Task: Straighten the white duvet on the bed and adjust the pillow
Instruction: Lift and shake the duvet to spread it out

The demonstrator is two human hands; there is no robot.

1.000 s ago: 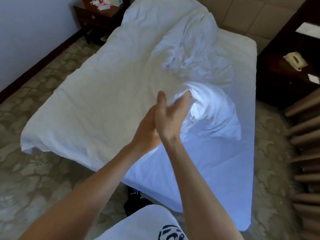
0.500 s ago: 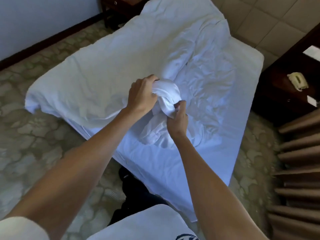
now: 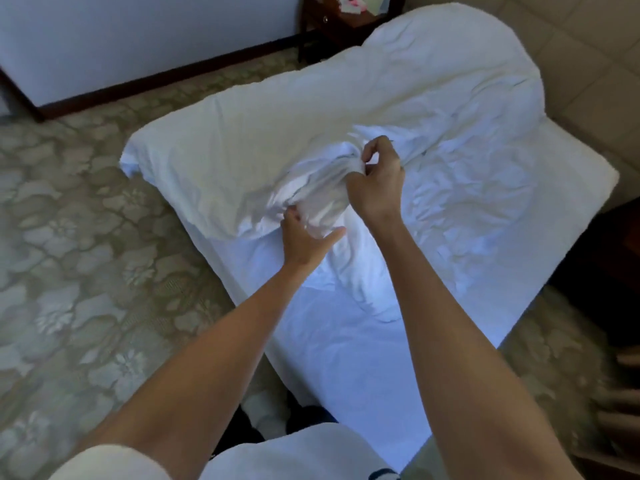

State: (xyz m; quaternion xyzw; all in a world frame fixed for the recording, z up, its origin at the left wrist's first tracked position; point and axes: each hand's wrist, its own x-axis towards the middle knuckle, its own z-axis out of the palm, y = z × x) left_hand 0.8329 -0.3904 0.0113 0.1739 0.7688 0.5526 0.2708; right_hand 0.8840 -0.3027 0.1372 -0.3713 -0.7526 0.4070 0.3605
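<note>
The white duvet (image 3: 277,133) lies crumpled across the far and left part of the bed (image 3: 346,341), its near edge bunched in the middle. My right hand (image 3: 375,178) is closed on the top of that bunched fold. My left hand (image 3: 304,237) is lower, fingers tucked under the duvet's near edge and thumb spread. The bare white sheet (image 3: 485,209) shows to the right and toward me. A rounded white bulge at the head of the bed (image 3: 450,39) may be the pillow under the duvet; I cannot tell.
A dark wooden nightstand (image 3: 332,19) stands at the bed's far left corner by the wall. Patterned carpet (image 3: 86,254) surrounds the bed. Dark wooden furniture (image 3: 609,271) sits close on the right. A padded headboard (image 3: 588,64) is at the back right.
Both hands first met on the duvet's bunched edge. Now my left hand has dropped lower left under the edge, my right stays gripping higher, and the fold stretches between them. My view shifted rightward.
</note>
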